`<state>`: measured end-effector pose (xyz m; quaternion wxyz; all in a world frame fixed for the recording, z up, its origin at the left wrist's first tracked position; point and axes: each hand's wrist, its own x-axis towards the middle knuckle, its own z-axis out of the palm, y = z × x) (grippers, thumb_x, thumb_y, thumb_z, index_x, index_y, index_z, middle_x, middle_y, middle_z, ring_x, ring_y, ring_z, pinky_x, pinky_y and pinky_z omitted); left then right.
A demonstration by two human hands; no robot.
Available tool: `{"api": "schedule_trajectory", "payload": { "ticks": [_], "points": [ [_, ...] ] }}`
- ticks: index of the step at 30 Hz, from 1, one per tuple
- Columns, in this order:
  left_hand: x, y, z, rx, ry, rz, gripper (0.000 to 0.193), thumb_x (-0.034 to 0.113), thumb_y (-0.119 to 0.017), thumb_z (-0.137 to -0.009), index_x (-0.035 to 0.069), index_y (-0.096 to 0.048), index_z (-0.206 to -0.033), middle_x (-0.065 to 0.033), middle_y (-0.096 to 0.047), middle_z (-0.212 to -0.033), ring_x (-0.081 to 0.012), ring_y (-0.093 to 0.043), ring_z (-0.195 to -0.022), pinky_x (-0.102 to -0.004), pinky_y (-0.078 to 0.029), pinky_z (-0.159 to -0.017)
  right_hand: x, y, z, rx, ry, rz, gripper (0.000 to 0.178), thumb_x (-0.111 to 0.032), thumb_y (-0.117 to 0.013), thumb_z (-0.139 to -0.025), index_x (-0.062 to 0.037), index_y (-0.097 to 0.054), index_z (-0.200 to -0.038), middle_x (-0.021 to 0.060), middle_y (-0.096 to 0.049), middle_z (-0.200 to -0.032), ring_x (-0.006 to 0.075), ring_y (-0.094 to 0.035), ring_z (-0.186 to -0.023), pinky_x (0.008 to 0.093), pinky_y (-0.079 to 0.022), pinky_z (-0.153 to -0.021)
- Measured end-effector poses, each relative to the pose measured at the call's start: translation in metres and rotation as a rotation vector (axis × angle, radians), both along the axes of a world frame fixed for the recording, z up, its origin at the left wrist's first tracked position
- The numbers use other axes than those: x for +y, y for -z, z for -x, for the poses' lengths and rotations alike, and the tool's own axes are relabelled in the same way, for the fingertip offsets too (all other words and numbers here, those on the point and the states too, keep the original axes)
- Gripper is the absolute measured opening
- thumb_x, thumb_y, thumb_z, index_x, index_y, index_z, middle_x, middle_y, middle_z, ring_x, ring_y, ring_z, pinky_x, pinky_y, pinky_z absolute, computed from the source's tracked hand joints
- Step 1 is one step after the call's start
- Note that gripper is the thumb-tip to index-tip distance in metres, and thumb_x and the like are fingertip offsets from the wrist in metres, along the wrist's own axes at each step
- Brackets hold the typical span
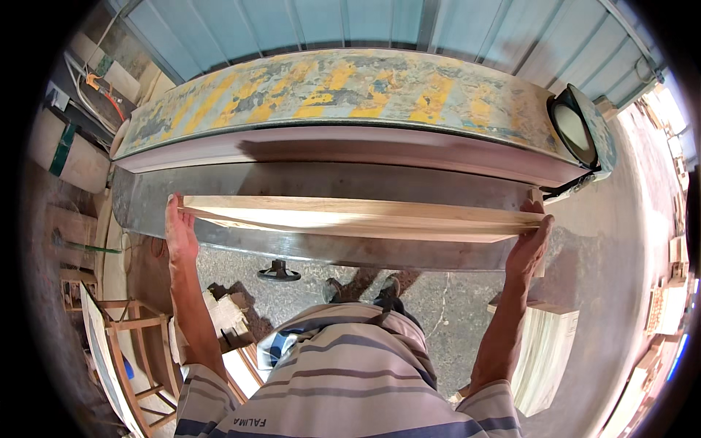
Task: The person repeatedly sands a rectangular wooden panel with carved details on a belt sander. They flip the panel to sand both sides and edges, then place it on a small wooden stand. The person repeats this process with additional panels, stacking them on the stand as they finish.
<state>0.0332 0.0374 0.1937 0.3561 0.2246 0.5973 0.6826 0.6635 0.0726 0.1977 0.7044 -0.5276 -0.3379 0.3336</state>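
Observation:
A long pale wooden board (pixel 350 215) spans the space between my hands, above the grey metal table (pixel 307 252) of a long belt sander. At its left end, my left hand (pixel 181 230) presses with fingers against the end face. My right hand (pixel 530 237) grips the other end, its thumb on the near side and the fingers partly hidden behind the wood. Just beyond the board runs the upright pinkish sanding belt (pixel 350 146), with a strip of table visible between them. Whether the board's underside rests on the table cannot be made out.
Yellow-striped, worn housing (pixel 328 87) tops the sander, with a roller end (pixel 573 131) at right. Below the table edge sticks out a black handwheel (pixel 279 272). Stacked boards (pixel 546 354) stand at lower right; a wooden frame (pixel 139 339) stands at lower left.

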Motion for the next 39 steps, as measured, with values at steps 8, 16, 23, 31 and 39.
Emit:
{"api": "schedule_trajectory", "payload": {
  "ticks": [8, 16, 23, 31, 39],
  "points": [
    [-0.002, -0.004, -0.005, 0.098, 0.067, 0.020, 0.069, 0.044, -0.052, -0.089, 0.003, -0.027, -0.140, -0.0091, -0.032, -0.142, -0.0207, -0.027, -0.132, -0.0344, -0.018, -0.109, -0.025, 0.006, 0.007, -0.406, -0.094, 0.125, 0.050, -0.040, -0.050, -0.092, -0.0025, -0.044, -0.125, 0.0078, -0.051, -0.114, 0.0156, -0.046, -0.106, 0.0288, -0.033, -0.092],
    [-0.011, 0.023, -0.007, 0.201, 0.265, 0.118, 0.050, 0.026, -0.061, -0.087, 0.011, -0.040, -0.131, 0.0008, -0.049, -0.121, -0.0111, -0.044, -0.110, -0.0281, -0.033, -0.095, -0.029, 0.054, -0.003, -0.188, -0.345, 0.207, 0.047, -0.025, -0.063, -0.084, -0.0005, -0.045, -0.120, 0.0043, -0.053, -0.106, 0.0121, -0.047, -0.095, 0.0277, -0.038, -0.083],
    [-0.001, 0.024, -0.023, 0.299, 0.205, 0.246, 0.051, 0.032, -0.075, -0.074, 0.006, -0.055, -0.113, -0.0017, -0.058, -0.105, -0.0156, -0.053, -0.094, -0.0312, -0.040, -0.087, -0.050, 0.046, -0.023, -0.512, -0.185, 0.685, 0.036, -0.033, -0.063, -0.082, -0.0001, -0.051, -0.073, 0.0002, -0.045, -0.066, 0.0094, -0.037, -0.067, 0.0297, -0.034, -0.057],
    [0.013, 0.114, 0.016, 0.600, 0.207, 0.469, 0.076, 0.052, -0.068, -0.072, 0.004, -0.049, -0.127, -0.0138, -0.048, -0.129, -0.0268, -0.043, -0.120, -0.0385, -0.032, -0.100, -0.049, 0.082, -0.019, -0.955, -0.004, 0.598, 0.039, -0.035, -0.060, -0.083, 0.0019, -0.052, -0.073, 0.0127, -0.052, -0.073, 0.0247, -0.047, -0.068, 0.0384, -0.039, -0.064],
    [0.013, 0.130, 0.016, 0.946, 0.296, 0.722, 0.075, 0.052, -0.067, -0.071, 0.005, -0.050, -0.126, -0.0206, -0.052, -0.124, -0.0315, -0.048, -0.115, -0.0386, -0.036, -0.097, -0.047, 0.092, -0.013, -0.949, 0.142, 0.641, 0.037, -0.031, -0.061, -0.083, -0.0029, -0.062, -0.107, 0.0162, -0.059, -0.095, 0.0286, -0.056, -0.087, 0.0351, -0.044, -0.080]
  ]
}}
